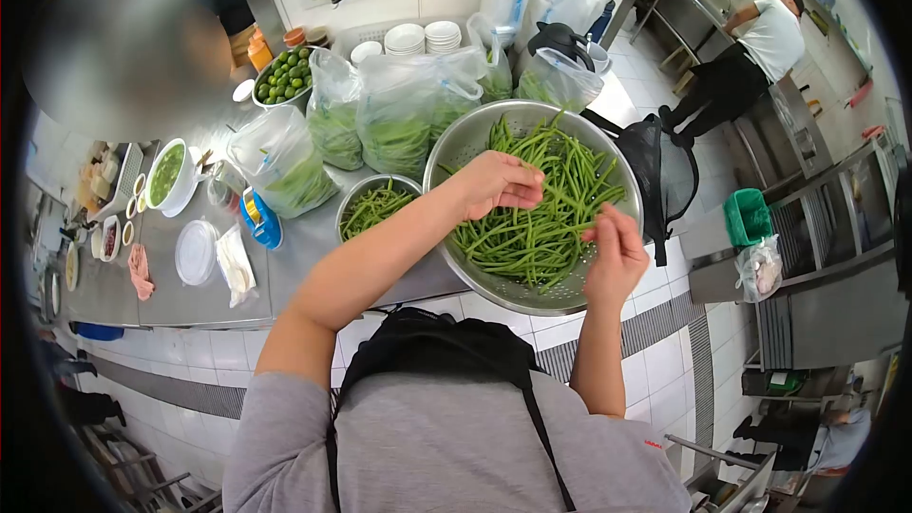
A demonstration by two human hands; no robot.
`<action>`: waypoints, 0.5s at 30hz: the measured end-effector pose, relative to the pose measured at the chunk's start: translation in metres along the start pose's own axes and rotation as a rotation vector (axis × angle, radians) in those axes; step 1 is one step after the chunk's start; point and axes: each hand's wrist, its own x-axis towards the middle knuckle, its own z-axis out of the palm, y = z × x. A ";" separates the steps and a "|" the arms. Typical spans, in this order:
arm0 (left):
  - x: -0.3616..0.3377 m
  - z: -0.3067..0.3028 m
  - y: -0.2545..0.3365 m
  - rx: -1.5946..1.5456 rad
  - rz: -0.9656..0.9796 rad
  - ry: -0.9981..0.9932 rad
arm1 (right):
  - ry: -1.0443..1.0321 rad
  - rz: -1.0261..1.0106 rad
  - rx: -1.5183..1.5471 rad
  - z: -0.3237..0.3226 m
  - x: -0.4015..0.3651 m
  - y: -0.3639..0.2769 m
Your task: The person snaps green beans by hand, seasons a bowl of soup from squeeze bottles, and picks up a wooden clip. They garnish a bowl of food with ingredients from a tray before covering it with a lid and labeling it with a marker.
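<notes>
A large steel colander [521,302] full of long green beans [532,247] sits in front of me at the table edge. My left hand [499,182] is over its middle, thumb and fingers closed in a pinch, with a bit of green bean at the fingertips. Over the colander's right rim is my right hand [616,252], its fingers pinched together; what they hold, if anything, is too small to make out. Left of the colander, a smaller steel bowl [410,182] contains shorter green bean pieces [375,209], partly behind my left forearm.
Plastic bags of green vegetables [394,123] line the back, beside a bowl of limes [285,76] and stacked white dishes [405,38]. A blue-labelled container [260,218] and round lid [197,252] lie left. A black bag [651,171] hangs right. Other people [760,47] stand farther off.
</notes>
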 end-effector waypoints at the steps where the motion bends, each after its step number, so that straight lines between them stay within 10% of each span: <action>1: 0.003 0.001 0.000 -0.064 0.023 -0.005 | 0.086 0.028 -0.024 -0.008 0.003 0.001; 15: 0.018 0.019 -0.008 0.357 -0.055 -0.081 | -0.104 0.084 0.029 -0.026 -0.002 -0.003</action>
